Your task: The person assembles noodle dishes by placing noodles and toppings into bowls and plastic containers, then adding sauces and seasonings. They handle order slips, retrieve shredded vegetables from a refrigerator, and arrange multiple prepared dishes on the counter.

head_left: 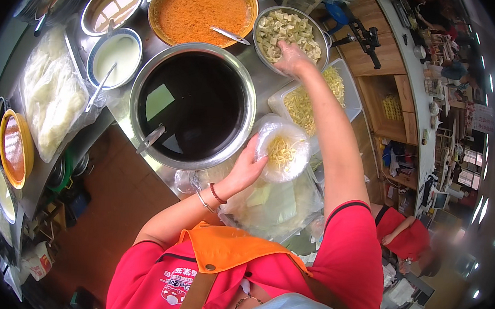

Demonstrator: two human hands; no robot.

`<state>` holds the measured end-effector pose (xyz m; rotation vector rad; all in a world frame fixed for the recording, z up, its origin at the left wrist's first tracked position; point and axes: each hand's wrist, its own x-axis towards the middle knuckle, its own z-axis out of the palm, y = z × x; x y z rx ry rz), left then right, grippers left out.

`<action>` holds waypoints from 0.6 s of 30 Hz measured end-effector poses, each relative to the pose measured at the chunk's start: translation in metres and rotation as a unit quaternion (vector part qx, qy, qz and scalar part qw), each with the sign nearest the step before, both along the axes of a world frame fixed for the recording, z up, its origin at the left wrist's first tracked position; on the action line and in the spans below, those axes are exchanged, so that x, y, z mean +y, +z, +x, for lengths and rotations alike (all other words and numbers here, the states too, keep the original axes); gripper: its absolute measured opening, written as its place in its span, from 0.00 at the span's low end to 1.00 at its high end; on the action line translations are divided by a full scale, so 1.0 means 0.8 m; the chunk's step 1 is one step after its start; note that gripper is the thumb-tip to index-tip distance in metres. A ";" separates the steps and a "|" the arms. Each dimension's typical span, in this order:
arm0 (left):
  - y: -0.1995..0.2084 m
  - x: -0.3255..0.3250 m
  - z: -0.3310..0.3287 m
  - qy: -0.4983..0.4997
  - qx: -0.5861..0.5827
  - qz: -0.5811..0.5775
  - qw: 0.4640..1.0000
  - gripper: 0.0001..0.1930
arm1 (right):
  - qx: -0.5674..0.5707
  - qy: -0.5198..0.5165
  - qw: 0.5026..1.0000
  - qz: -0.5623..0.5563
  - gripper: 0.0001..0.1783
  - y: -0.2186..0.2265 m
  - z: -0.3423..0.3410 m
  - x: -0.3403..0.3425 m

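My left hand (249,165) is closed round the side of a small bowl (294,169) lined with a clear plastic bag. Thin yellowish strands, like bean sprouts, lie at its bottom. In a clear thin glove, my right hand (294,60) reaches into a metal bowl (326,45) of pale greenish cubes (287,31). Its fingers curl down onto the cubes, and the fingertips are partly hidden among them. Below my right forearm stands a clear plastic tub (352,99) with more yellowish strands (311,104).
Left of the small bowl is a large metal pot (249,119) of dark liquid, a ladle (151,139) at its rim. Behind it stands a wide bowl (254,14) of orange powder with a spoon (229,34). A white-filled bowl (132,68) and a bag of white noodles (53,90) lie left.
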<state>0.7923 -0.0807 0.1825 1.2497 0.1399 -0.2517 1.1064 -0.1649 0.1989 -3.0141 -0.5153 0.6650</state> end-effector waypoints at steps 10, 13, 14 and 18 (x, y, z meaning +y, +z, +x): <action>-0.012 -0.003 0.016 0.007 0.011 -0.029 1.000 0.31 | 0.140 -0.223 0.913 0.313 0.25 -0.063 0.055 -0.067; -0.010 -0.002 0.022 0.013 0.005 -0.032 0.999 0.31 | 0.144 -0.204 0.930 0.271 0.25 -0.055 0.037 -0.045; -0.010 -0.004 0.022 0.012 0.005 -0.031 0.999 0.31 | 0.140 -0.184 0.935 0.267 0.25 -0.063 0.040 -0.050; -0.015 -0.002 0.024 0.027 0.002 -0.035 0.999 0.31 | 0.098 -0.099 0.971 0.192 0.26 -0.028 0.025 -0.016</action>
